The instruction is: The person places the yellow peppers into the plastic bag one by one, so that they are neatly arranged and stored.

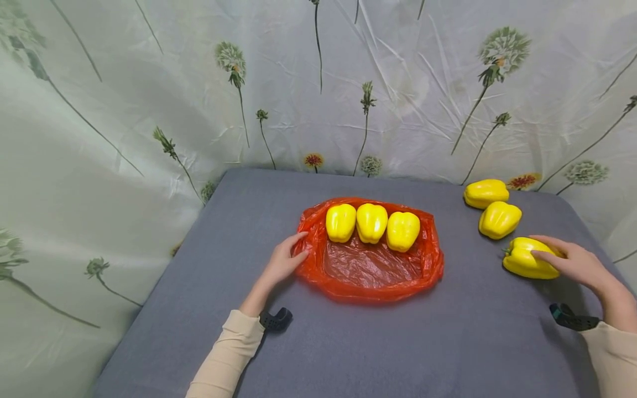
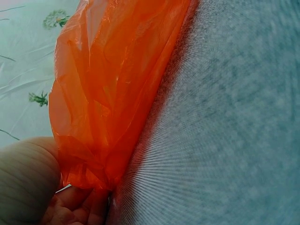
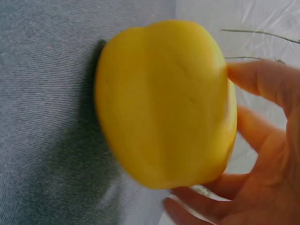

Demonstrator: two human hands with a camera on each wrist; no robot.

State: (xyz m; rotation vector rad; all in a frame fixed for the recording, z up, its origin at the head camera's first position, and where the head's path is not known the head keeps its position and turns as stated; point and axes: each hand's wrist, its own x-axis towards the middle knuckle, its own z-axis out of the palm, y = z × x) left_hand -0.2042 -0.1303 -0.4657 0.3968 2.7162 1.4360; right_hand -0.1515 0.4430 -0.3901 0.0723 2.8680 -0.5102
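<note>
A red plastic bag (image 1: 348,293) lies spread open on the grey table, with three yellow bell peppers (image 1: 371,223) in a row along its far side. At the bag's left edge, my left hand (image 1: 281,261) pinches the plastic between thumb and fingers; up close, the left wrist view shows the gathered film (image 2: 108,108) there. Far to the right, my right hand (image 1: 577,262) grips a yellow bell pepper (image 1: 528,260) lying on its side, its green stem facing left. In the right wrist view the thumb and fingers curl round this pepper (image 3: 164,108).
Two more yellow bell peppers, a nearer one (image 1: 500,220) and a farther one (image 1: 486,193), lie beyond my right hand, close to the table's back edge. A pale curtain (image 1: 298,83) with printed dandelions hangs behind and to the left of the grey table (image 1: 378,348).
</note>
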